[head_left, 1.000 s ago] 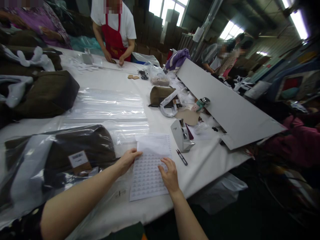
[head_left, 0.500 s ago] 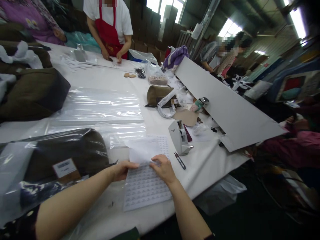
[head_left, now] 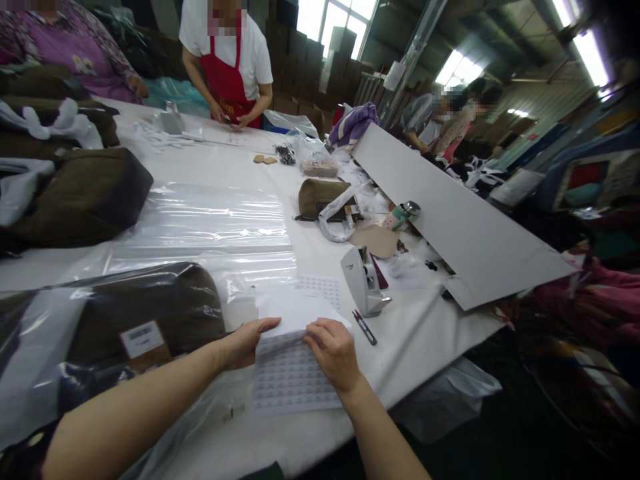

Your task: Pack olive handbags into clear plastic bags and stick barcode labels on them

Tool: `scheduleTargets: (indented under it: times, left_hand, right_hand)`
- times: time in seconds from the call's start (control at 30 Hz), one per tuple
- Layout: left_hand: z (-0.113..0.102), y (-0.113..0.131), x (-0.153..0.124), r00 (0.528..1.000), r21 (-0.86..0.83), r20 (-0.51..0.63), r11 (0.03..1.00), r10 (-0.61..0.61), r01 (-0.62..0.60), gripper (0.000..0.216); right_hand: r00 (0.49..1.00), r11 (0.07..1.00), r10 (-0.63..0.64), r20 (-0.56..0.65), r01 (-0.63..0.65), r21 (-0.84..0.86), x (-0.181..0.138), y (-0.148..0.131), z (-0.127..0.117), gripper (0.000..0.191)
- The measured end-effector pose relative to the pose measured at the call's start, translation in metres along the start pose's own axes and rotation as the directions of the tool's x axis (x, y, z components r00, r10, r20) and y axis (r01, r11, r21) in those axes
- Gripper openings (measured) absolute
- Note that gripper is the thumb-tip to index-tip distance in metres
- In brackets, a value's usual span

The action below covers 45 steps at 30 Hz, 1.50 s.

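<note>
A white sheet of small printed labels (head_left: 293, 377) lies near the table's front edge, its top part folded over. My left hand (head_left: 245, 342) rests on the sheet's left edge with the fingers pressed flat on it. My right hand (head_left: 333, 353) sits on the fold with the fingers curled down, pinching at the paper. Left of my hands lies a dark brown bag in a clear plastic sleeve (head_left: 125, 320) with a white tag (head_left: 141, 339).
A white tagging device (head_left: 361, 281) and small snips (head_left: 365, 327) lie right of the sheet. Clear plastic bags (head_left: 200, 217) cover the table's middle. A long grey board (head_left: 450, 210) slants at the right. Across the table stands a person in a red apron (head_left: 227, 63).
The sheet's top part has been folded further down toward me. My right hand moved from the sheet's lower right up to the fold and curled; my left hand stayed at the left edge.
</note>
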<state>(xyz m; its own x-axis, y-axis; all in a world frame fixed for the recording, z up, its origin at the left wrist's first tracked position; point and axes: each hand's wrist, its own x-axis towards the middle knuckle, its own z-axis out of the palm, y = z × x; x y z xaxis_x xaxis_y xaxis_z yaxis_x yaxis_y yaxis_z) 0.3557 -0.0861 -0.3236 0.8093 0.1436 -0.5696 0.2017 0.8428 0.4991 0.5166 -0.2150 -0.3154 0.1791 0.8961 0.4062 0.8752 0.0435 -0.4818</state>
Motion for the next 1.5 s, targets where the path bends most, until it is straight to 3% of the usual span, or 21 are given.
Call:
scheduleTargets:
  times: [0.17,0.27,0.37,0.43,0.53,0.6,0.67,0.7,0.77,0.8,0.9,0.97,1.03,1.2,1.33,1.5]
  left_hand:
    - [0.002,-0.002,-0.001,0.999,0.008,0.036,1.000,0.024,-0.025,0.042]
    - [0.003,0.000,-0.003,0.996,0.099,0.034,0.992,0.077,-0.080,0.054]
    - [-0.002,0.011,-0.019,0.974,0.282,-0.045,0.938,0.221,-0.200,0.064]
    - [-0.012,0.021,-0.045,0.923,0.417,-0.141,0.867,0.358,-0.273,0.066]
    - [-0.029,0.027,-0.110,0.804,0.624,-0.189,0.701,0.564,-0.345,0.055]
    - [-0.041,0.021,-0.160,0.678,0.842,-0.069,0.407,0.732,-0.354,0.032]
    - [-0.057,0.009,-0.204,0.507,0.978,0.065,0.046,0.860,-0.202,0.025]
    - [-0.068,0.001,-0.220,0.416,0.995,0.094,-0.071,0.904,-0.069,0.027]
    - [-0.092,-0.016,-0.240,0.275,0.974,0.060,-0.116,0.960,0.193,0.035]
    - [-0.105,-0.025,-0.243,0.243,0.949,0.037,-0.111,0.969,0.297,0.039]
    - [-0.136,-0.047,-0.235,0.271,0.871,0.001,-0.134,0.963,0.472,0.050]
    - [-0.149,-0.058,-0.224,0.282,0.841,0.015,-0.165,0.959,0.515,0.054]
    - [-0.156,-0.065,-0.215,0.265,0.828,0.032,-0.174,0.964,0.533,0.058]
    - [-0.166,-0.072,-0.207,0.237,0.841,0.034,-0.156,0.971,0.518,0.064]
    - [-0.172,-0.073,-0.206,0.231,0.853,0.049,-0.161,0.972,0.496,0.067]
    - [-0.170,-0.069,-0.201,0.182,0.844,0.070,-0.156,0.981,0.513,0.066]
  right_hand:
    - [0.994,0.999,-0.043,-0.103,0.040,-0.030,-0.005,-0.001,0.002,0.010]
    - [0.992,1.000,-0.015,-0.125,0.017,0.017,-0.004,-0.008,0.000,0.006]
    - [0.986,0.983,0.095,-0.140,-0.071,0.168,0.000,-0.018,-0.003,0.008]
    - [0.970,0.940,0.204,-0.132,-0.157,0.302,0.009,-0.024,-0.005,0.011]
    - [0.949,0.831,0.312,-0.053,-0.246,0.499,0.036,-0.037,-0.004,0.019]
    - [0.944,0.738,0.322,0.066,-0.294,0.608,0.062,-0.056,0.001,0.023]
    - [0.942,0.656,0.263,0.210,-0.334,0.677,0.092,-0.088,0.010,0.026]
    - [0.938,0.629,0.212,0.275,-0.346,0.696,0.108,-0.109,0.017,0.026]
    - [0.912,0.602,0.092,0.399,-0.370,0.707,0.140,-0.157,0.037,0.027]
    - [0.889,0.600,0.031,0.458,-0.383,0.703,0.156,-0.184,0.051,0.026]
    - [0.757,0.664,-0.112,0.643,-0.425,0.615,0.195,-0.258,0.105,0.021]
    - [0.662,0.761,-0.102,0.743,-0.429,0.487,0.212,-0.295,0.143,0.015]
    - [0.611,0.831,-0.035,0.791,-0.422,0.363,0.220,-0.317,0.177,0.012]
    - [0.611,0.899,0.098,0.786,-0.392,0.193,0.224,-0.325,0.223,0.014]
    - [0.623,0.932,0.147,0.768,-0.346,0.102,0.227,-0.320,0.233,0.011]
    - [0.678,0.973,0.177,0.713,-0.230,-0.024,0.228,-0.324,0.245,0.022]
